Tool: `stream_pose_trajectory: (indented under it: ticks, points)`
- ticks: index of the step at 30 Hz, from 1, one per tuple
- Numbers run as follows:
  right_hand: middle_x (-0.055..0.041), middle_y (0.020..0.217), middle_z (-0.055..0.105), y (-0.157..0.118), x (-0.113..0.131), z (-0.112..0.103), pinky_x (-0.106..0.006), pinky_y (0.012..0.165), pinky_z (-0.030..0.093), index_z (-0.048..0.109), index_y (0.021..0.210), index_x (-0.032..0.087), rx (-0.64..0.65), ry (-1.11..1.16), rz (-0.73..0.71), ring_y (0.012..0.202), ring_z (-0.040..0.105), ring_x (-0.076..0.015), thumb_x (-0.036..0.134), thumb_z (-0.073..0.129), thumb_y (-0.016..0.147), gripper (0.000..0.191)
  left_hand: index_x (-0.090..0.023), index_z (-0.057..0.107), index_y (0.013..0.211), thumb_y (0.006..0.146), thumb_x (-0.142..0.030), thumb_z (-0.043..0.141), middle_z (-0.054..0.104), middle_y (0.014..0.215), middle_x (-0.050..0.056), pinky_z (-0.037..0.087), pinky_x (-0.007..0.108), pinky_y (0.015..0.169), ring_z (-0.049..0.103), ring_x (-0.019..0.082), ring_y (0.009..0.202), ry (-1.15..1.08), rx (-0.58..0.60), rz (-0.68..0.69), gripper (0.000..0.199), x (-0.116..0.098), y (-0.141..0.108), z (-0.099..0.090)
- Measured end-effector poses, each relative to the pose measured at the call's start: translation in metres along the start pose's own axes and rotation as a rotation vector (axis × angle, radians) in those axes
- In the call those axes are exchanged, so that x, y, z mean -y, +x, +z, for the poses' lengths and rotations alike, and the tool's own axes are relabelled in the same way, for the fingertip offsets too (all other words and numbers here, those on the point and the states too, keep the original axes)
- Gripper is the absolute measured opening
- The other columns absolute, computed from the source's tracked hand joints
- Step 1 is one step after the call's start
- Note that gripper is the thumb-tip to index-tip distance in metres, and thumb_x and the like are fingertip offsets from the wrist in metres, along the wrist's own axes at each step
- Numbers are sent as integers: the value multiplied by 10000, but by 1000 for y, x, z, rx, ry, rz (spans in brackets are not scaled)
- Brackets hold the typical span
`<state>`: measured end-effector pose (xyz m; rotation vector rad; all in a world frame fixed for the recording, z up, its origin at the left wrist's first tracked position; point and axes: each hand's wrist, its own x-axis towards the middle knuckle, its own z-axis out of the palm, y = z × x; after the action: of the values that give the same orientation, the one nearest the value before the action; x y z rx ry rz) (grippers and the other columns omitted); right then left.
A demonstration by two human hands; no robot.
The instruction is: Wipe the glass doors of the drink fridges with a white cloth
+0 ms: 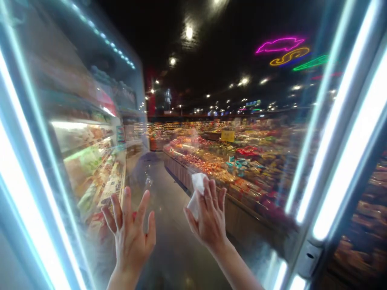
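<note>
My left hand is raised with its fingers spread, palm facing away from me, and nothing shows in it. It seems to rest against a clear glass pane, though I cannot tell whether the palm touches. To its right, my right hand holds a white wipe, tissue or thin cloth, under its fingers. The wipe sticks out past the fingertips and beside the thumb; the rest is hidden behind the hand. Both hands are at about the same height, a little apart.
Bright light tubes frame the glass, with a left tube and a right tube. Through the pane I see a floor aisle, a long produce display, a yellow sign and lit shelves. Much of this is blurred.
</note>
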<state>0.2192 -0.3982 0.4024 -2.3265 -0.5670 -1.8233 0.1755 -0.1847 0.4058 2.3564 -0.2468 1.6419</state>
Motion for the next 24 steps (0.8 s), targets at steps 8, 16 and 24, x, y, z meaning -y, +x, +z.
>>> stream_pose_trajectory:
  ticks: [8,16,24]
  points:
    - [-164,1729,204,9,64,20,-570,1319,113,312,1597,94,-53,77,34,1628,97,-290,295,490,1020,637,-434,175,1626,928,-204,646,-16,1767,2,-50,654,1302,-78,336,1620,24,-86,-11,874,39,-10,9]
    - [-67,1675,380,5,101,42,-446,1343,11,627,1313,168,12,172,-218,1625,134,-197,376,532,1008,381,-414,167,1632,948,-215,604,-24,1766,1,-60,645,1309,-89,323,1622,2,-43,-50,835,62,-18,5]
    - [-150,1675,360,-14,80,30,-470,1336,0,641,1269,115,29,111,-43,1632,88,-230,356,551,994,376,-441,121,1630,953,-210,589,-19,1766,-7,-8,653,1314,-75,334,1621,-16,-34,-70,854,55,-26,7]
